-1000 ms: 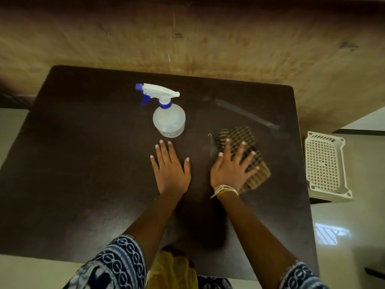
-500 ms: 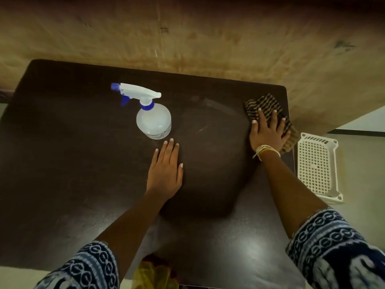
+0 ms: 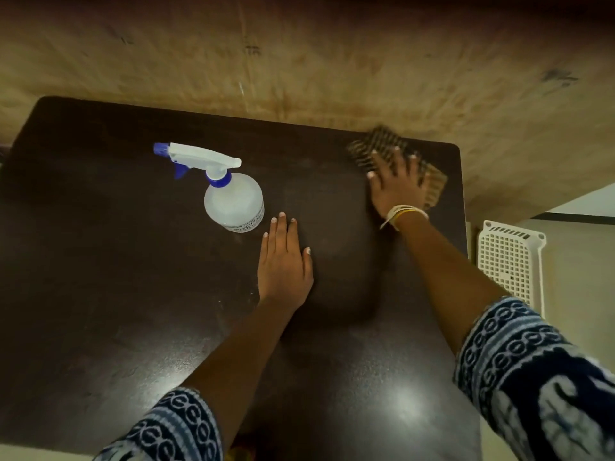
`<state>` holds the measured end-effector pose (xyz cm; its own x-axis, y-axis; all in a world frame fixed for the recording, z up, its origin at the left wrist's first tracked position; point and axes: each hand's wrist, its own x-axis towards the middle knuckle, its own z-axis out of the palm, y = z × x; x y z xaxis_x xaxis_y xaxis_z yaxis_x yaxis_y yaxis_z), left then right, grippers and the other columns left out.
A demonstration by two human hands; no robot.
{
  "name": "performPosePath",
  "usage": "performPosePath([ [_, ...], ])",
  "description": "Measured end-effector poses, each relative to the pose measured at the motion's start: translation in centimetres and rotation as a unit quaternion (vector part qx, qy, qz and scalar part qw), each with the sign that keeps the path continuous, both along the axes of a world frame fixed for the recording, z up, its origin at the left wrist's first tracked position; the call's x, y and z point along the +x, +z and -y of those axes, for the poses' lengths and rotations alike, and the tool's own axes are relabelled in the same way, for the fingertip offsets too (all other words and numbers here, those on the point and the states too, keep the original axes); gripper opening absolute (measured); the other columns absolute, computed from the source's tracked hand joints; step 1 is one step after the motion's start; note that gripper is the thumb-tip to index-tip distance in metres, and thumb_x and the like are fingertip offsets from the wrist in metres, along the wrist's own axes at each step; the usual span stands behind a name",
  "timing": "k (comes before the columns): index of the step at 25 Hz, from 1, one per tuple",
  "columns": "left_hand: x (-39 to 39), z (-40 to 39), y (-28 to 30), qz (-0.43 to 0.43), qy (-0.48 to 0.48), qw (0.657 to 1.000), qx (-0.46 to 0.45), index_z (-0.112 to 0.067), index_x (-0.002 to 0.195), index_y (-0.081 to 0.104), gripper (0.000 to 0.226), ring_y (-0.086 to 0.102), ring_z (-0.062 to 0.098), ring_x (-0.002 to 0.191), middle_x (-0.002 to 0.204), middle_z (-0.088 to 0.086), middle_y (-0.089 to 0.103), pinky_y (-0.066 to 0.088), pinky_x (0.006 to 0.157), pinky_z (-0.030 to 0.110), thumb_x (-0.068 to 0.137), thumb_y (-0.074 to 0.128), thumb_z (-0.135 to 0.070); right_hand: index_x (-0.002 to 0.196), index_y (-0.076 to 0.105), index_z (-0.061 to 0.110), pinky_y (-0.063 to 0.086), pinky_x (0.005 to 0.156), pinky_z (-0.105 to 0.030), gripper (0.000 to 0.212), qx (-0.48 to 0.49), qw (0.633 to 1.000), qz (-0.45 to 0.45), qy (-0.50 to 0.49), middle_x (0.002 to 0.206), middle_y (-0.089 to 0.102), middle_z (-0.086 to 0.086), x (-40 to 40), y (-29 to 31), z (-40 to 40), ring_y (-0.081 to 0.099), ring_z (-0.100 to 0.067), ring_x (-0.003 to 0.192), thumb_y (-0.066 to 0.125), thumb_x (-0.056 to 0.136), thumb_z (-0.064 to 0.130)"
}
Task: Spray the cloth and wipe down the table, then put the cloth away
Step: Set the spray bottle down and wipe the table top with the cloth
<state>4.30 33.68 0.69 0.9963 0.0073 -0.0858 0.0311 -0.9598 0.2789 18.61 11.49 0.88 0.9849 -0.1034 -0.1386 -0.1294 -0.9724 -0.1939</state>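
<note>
A checked brown cloth (image 3: 379,144) lies near the far right corner of the dark table (image 3: 116,277), blurred by motion. My right hand (image 3: 396,184) presses flat on it with fingers spread. My left hand (image 3: 284,264) rests palm down on the bare table near the middle, fingers together, holding nothing. A clear spray bottle (image 3: 233,201) with a white and blue trigger head stands just left of my left hand's fingertips, apart from it.
A white perforated plastic basket (image 3: 509,261) sits on the floor beside the table's right edge. A stained beige wall (image 3: 299,61) runs along the table's far edge. The table's left half holds only the bottle.
My right hand has slid the cloth from the table's middle out to the right edge, then toward the far right corner. My left hand stayed flat on the table.
</note>
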Motion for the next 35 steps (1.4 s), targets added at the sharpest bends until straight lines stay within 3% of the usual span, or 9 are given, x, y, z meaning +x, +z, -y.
performPosePath([
  [3, 0.0, 0.3, -0.3, -0.006, 0.007, 1.000, 0.028, -0.011, 0.153, 0.018, 0.059, 0.011, 0.024, 0.150, 0.162, 0.010, 0.015, 0.013, 0.122, 0.039, 0.100, 0.026, -0.037, 0.150, 0.005, 0.049, 0.001, 0.115, -0.064, 0.054, 0.014, 0.989, -0.057, -0.139, 0.164, -0.004, 0.003, 0.4, 0.3, 3.8, -0.007, -0.033, 0.149, 0.019, 0.098, 0.056],
  [6, 0.1, 0.4, -0.4, 0.001, 0.007, 0.999, 0.035, -0.011, 0.153, 0.019, 0.059, 0.012, 0.023, 0.150, 0.162, 0.009, 0.016, 0.014, 0.122, 0.040, 0.100, 0.026, -0.036, 0.152, 0.007, 0.045, -0.003, 0.113, -0.067, 0.056, 0.006, 0.991, -0.039, -0.129, 0.164, -0.004, -0.001, 1.2, 0.3, -1.1, -0.007, -0.038, 0.148, 0.020, 0.098, 0.055],
  [9, 0.0, 0.5, -0.4, 0.012, 0.014, 1.000, 0.024, -0.010, 0.152, 0.022, 0.061, 0.014, 0.022, 0.150, 0.161, 0.009, 0.018, 0.015, 0.122, 0.039, 0.098, 0.031, -0.034, 0.151, 0.015, 0.045, 0.001, 0.113, -0.066, 0.053, -0.001, 0.997, -0.013, 0.082, 0.164, 0.005, -0.001, 0.2, 0.0, -9.3, -0.001, -0.039, 0.148, 0.023, 0.099, 0.053],
  [13, -0.2, 0.3, -0.3, 0.005, 0.019, 1.000, 0.016, -0.010, 0.153, 0.020, 0.062, 0.012, 0.021, 0.150, 0.162, 0.008, 0.017, 0.013, 0.122, 0.038, 0.097, 0.030, -0.036, 0.148, 0.021, 0.049, 0.009, 0.115, -0.063, 0.050, -0.030, 0.944, -0.008, 0.328, 0.163, 0.012, 0.005, -1.2, 0.0, -11.6, 0.007, -0.031, 0.149, 0.027, 0.099, 0.053],
  [17, -0.1, 0.1, -0.3, 0.003, 0.016, 1.000, 0.009, -0.013, 0.153, 0.022, 0.060, 0.011, 0.020, 0.150, 0.162, 0.007, 0.018, 0.009, 0.122, 0.036, 0.098, 0.031, -0.036, 0.148, 0.018, 0.051, 0.008, 0.115, -0.063, 0.052, 0.001, 0.998, 0.003, 0.060, 0.163, 0.010, 0.007, 3.2, -0.4, -1.6, 0.004, -0.030, 0.150, 0.025, 0.096, 0.060],
  [21, 0.1, -0.1, -0.4, 0.002, 0.018, 1.000, 0.005, -0.013, 0.152, 0.023, 0.059, 0.012, 0.021, 0.150, 0.161, 0.007, 0.018, 0.011, 0.122, 0.038, 0.099, 0.031, -0.037, 0.150, 0.009, 0.050, 0.002, 0.113, -0.067, 0.055, 0.024, 0.990, -0.043, -0.133, 0.164, 0.000, 0.005, 1.0, 0.2, 5.5, -0.005, -0.031, 0.150, 0.021, 0.097, 0.060],
  [25, 0.1, 0.1, -0.4, 0.005, 0.020, 1.000, 0.000, -0.011, 0.151, 0.027, 0.059, 0.015, 0.022, 0.150, 0.161, 0.008, 0.022, 0.018, 0.121, 0.041, 0.097, 0.033, -0.035, 0.151, 0.013, 0.046, 0.005, 0.112, -0.067, 0.055, -0.012, 0.996, -0.012, -0.089, 0.164, 0.008, 0.001, -7.0, -0.4, 2.0, 0.003, -0.035, 0.149, 0.024, 0.098, 0.056],
  [30, 0.2, 0.1, -0.2, 0.004, 0.012, 1.000, -0.005, -0.009, 0.151, 0.027, 0.059, 0.015, 0.024, 0.149, 0.160, 0.009, 0.022, 0.018, 0.121, 0.042, 0.097, 0.035, -0.033, 0.149, 0.013, 0.051, 0.014, 0.113, -0.065, 0.055, -0.050, 0.990, -0.017, 0.130, 0.163, 0.011, 0.005, -18.6, -0.1, -0.5, 0.006, -0.029, 0.150, 0.024, 0.096, 0.060],
  [35, 0.3, -0.1, -0.3, 0.013, -0.007, 1.000, -0.003, -0.009, 0.151, 0.024, 0.059, 0.014, 0.025, 0.150, 0.160, 0.011, 0.020, 0.016, 0.121, 0.042, 0.098, 0.032, -0.034, 0.149, 0.017, 0.050, 0.012, 0.115, -0.062, 0.055, -0.030, 0.997, -0.012, -0.076, 0.163, 0.013, 0.005, -16.0, 0.2, 5.0, 0.007, -0.028, 0.150, 0.025, 0.095, 0.060],
])
